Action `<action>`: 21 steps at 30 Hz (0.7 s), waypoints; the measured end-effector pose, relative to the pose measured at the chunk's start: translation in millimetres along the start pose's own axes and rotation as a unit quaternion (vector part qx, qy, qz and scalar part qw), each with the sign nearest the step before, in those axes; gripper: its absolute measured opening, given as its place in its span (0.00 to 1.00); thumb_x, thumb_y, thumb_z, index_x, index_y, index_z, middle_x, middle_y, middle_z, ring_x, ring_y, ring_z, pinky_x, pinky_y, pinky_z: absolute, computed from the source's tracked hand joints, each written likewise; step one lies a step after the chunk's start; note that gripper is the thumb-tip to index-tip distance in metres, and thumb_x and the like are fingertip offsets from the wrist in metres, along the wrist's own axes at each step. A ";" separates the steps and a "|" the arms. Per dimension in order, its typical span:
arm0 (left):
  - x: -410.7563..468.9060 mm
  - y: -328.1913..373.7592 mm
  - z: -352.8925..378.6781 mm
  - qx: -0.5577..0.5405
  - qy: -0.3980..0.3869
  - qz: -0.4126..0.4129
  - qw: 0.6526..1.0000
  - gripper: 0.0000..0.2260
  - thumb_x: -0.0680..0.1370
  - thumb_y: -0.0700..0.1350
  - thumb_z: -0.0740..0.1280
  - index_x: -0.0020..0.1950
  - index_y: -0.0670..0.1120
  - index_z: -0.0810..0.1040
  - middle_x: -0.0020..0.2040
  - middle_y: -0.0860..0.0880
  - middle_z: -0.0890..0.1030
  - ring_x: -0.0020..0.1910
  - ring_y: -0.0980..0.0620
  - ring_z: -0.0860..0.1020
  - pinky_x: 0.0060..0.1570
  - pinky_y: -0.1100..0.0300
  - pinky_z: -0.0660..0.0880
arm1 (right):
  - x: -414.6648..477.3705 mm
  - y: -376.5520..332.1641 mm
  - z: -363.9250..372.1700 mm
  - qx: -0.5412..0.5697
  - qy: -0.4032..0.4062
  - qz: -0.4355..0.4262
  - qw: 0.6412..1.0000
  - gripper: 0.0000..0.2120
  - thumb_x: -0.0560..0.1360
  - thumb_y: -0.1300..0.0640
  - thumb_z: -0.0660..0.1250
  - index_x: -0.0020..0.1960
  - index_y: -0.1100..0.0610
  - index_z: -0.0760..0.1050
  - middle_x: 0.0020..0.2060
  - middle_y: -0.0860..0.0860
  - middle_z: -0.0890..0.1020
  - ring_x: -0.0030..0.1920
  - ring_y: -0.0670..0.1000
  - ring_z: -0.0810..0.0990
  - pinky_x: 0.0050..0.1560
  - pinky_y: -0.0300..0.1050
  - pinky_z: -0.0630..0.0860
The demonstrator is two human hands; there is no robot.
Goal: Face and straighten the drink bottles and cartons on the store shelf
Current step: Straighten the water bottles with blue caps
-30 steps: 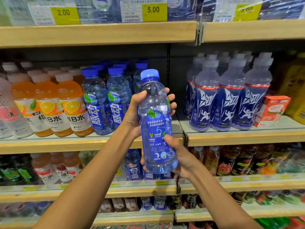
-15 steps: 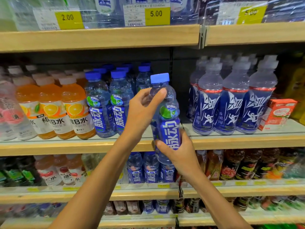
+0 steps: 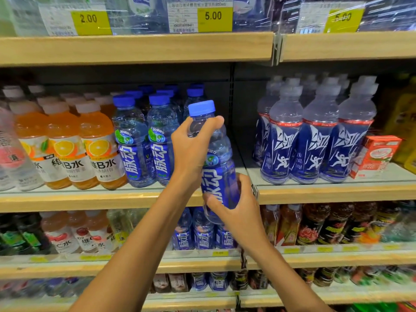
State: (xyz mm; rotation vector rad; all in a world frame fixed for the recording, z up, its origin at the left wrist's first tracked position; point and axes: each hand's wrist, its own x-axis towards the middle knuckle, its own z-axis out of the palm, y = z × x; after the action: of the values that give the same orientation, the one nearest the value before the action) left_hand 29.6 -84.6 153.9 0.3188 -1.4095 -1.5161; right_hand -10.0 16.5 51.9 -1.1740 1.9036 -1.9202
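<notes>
A blue-capped bottle with a blue label [image 3: 219,174] is held in front of the middle shelf [image 3: 90,199], its label front facing me, tilted slightly. My left hand [image 3: 193,149] grips its neck and shoulder. My right hand [image 3: 236,208] wraps its lower part. Its base hangs in front of the shelf's front edge. Two matching blue bottles [image 3: 132,145] stand faced on the shelf just to the left, with more behind them.
Orange drink bottles [image 3: 99,145] fill the shelf's left. Pale bottles with dark blue labels [image 3: 315,136] stand right of the divider, with a red carton [image 3: 376,156] lying askew beside them. Lower shelves hold more bottles. Price tags hang on the shelf above.
The bottle has been turned from its back label to its front label and carried up and right toward the shelf gap. My left hand shifted up to its neck.
</notes>
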 end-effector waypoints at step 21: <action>32.1 -26.1 -23.9 -0.284 -0.314 -0.227 0.877 0.29 0.59 0.56 0.79 0.52 0.40 0.82 0.51 0.41 0.83 0.48 0.43 0.82 0.51 0.52 0.79 | 23.8 -12.1 -14.9 0.167 -0.261 0.111 0.944 0.24 0.62 0.49 0.75 0.55 0.53 0.75 0.44 0.47 0.84 0.47 0.47 0.83 0.48 0.41 0.78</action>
State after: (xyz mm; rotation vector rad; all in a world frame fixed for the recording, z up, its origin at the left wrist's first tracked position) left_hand 20.2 -128.7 138.0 -0.2614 -1.3225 -2.4995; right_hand -30.7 14.5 74.2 -1.1545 1.3097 -1.5340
